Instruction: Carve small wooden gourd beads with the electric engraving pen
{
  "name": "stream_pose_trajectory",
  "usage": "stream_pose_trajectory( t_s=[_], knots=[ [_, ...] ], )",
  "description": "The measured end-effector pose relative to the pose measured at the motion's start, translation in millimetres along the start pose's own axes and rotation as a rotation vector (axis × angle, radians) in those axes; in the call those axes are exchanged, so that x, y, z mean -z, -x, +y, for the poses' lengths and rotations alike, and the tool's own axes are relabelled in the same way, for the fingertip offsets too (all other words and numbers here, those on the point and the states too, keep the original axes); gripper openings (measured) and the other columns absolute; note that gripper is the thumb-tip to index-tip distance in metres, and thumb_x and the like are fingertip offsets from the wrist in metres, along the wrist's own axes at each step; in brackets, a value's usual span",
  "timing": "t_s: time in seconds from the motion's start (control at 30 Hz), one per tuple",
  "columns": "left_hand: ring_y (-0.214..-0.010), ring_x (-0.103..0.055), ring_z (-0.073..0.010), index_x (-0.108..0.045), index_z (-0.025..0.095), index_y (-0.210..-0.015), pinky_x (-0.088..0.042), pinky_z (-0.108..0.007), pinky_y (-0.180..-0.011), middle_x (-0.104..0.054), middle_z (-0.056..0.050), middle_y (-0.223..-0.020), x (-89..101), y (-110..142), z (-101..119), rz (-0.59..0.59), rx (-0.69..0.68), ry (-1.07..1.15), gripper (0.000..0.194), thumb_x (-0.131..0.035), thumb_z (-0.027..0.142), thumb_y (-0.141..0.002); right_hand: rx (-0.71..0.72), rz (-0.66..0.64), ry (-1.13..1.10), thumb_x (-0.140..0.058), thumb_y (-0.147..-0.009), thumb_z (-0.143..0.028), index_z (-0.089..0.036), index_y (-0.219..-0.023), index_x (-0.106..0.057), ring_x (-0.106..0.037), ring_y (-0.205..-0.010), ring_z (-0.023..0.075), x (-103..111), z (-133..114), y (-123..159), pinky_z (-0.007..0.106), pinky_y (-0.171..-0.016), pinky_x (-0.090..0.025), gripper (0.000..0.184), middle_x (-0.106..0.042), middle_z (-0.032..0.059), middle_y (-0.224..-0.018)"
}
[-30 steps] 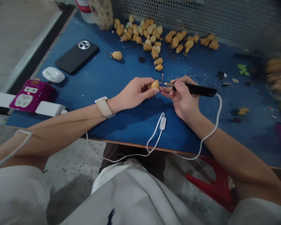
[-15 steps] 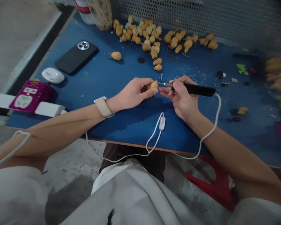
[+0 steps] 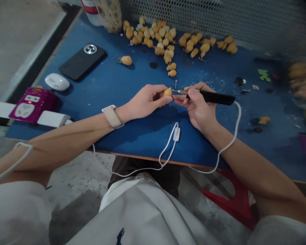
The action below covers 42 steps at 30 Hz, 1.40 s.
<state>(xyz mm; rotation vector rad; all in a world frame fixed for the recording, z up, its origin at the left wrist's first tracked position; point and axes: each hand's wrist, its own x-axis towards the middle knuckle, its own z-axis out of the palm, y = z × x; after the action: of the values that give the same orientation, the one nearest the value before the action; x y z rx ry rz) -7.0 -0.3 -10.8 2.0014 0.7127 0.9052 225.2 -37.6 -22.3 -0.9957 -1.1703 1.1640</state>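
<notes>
My left hand [image 3: 146, 101] pinches a small tan gourd [image 3: 167, 92] between thumb and fingers, just above the blue table [image 3: 112, 85]. My right hand [image 3: 199, 105] grips a black pen-shaped tool [image 3: 215, 97] like a pencil. Its metal tip touches the right side of the gourd. A white cord [image 3: 229, 143] with an inline switch [image 3: 176, 134] runs from the tool's back end over the table's front edge. A pale watch band [image 3: 112, 116] sits on my left wrist.
Several small gourds [image 3: 165, 37] lie heaped at the back by a mesh screen [image 3: 219, 17]. One gourd [image 3: 126, 60] lies alone. A black phone [image 3: 83, 62], a white case [image 3: 57, 81] and a magenta power strip [image 3: 32, 103] sit at the left. A red stool [image 3: 229, 200] stands below.
</notes>
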Motion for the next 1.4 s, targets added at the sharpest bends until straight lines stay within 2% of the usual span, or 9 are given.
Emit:
stream_pose_trajectory(
  t_s=[0.23,0.43,0.6,0.77,1.07,1.27,1.4],
  knots=[
    [-0.063,-0.057,-0.0133,-0.062,0.023,-0.087,-0.044,-0.031,-0.060,-0.068,-0.001,-0.073,0.6,-0.4,3.0,-0.008,0.019,0.017,0.052,-0.072,0.066,-0.113,0.014,0.025,0.006,-0.096,-0.087,-0.074,-0.033,-0.095,-0.069,-0.091,-0.100,0.0278,-0.5,4.2,0.0,0.046,-0.098,-0.077,0.050,-0.063,-0.0062,-0.071],
    [-0.072,-0.069,-0.0139,-0.066,0.021,-0.090,-0.057,-0.028,-0.069,-0.074,-0.004,-0.080,-3.6,-0.7,1.3,0.015,0.042,0.128,0.056,-0.073,0.072,-0.112,0.046,0.039,0.008,-0.097,-0.088,-0.073,-0.033,-0.098,-0.070,-0.091,-0.104,0.0287,-2.5,2.7,3.2,0.047,-0.100,-0.076,0.049,-0.064,-0.0049,-0.073],
    [-0.075,-0.071,-0.0140,-0.068,0.020,-0.092,-0.062,-0.028,-0.074,-0.074,-0.005,-0.082,-4.4,-1.9,1.0,0.020,0.035,0.178,0.063,-0.073,0.081,-0.107,0.056,0.045,0.002,-0.097,-0.086,-0.076,-0.033,-0.097,-0.071,-0.091,-0.100,0.0284,-5.2,-1.8,4.1,0.046,-0.098,-0.076,0.051,-0.065,-0.0051,-0.072],
    [-0.077,-0.071,-0.0154,-0.068,0.022,-0.093,-0.062,-0.029,-0.074,-0.075,-0.005,-0.082,-2.0,-2.2,3.6,0.003,0.029,0.162,0.065,-0.071,0.085,-0.105,0.028,0.034,0.014,-0.096,-0.084,-0.079,-0.034,-0.095,-0.068,-0.092,-0.102,0.0292,-4.8,-2.1,2.4,0.046,-0.096,-0.077,0.054,-0.066,-0.0056,-0.070],
    [-0.078,-0.071,-0.0163,-0.069,0.022,-0.094,-0.061,-0.030,-0.075,-0.075,-0.005,-0.085,-1.4,-1.5,0.4,-0.003,-0.015,0.132,0.065,-0.068,0.086,-0.107,0.060,0.000,-0.033,-0.098,-0.086,-0.074,-0.034,-0.097,-0.073,-0.092,-0.105,0.0291,-1.6,1.2,1.5,0.046,-0.096,-0.077,0.049,-0.068,-0.0052,-0.072],
    [-0.083,-0.075,-0.0170,-0.069,0.022,-0.097,-0.063,-0.030,-0.080,-0.078,-0.006,-0.089,-2.4,-2.1,-1.6,0.003,-0.021,0.120,0.065,-0.062,0.085,-0.111,0.073,-0.006,-0.112,-0.102,-0.086,-0.068,-0.032,-0.094,-0.076,-0.091,-0.091,0.0245,-2.7,3.2,-0.1,0.040,-0.091,-0.077,0.045,-0.068,-0.0067,-0.070],
    [-0.085,-0.077,-0.0177,-0.069,0.022,-0.099,-0.064,-0.031,-0.084,-0.080,-0.007,-0.093,-2.2,-2.4,-0.5,-0.010,-0.038,0.132,0.064,-0.061,0.084,-0.112,0.067,-0.015,-0.089,-0.100,-0.086,-0.071,-0.032,-0.094,-0.074,-0.092,-0.097,0.0250,-1.4,3.0,-0.5,0.040,-0.093,-0.077,0.048,-0.067,-0.0066,-0.071]
  ],
)
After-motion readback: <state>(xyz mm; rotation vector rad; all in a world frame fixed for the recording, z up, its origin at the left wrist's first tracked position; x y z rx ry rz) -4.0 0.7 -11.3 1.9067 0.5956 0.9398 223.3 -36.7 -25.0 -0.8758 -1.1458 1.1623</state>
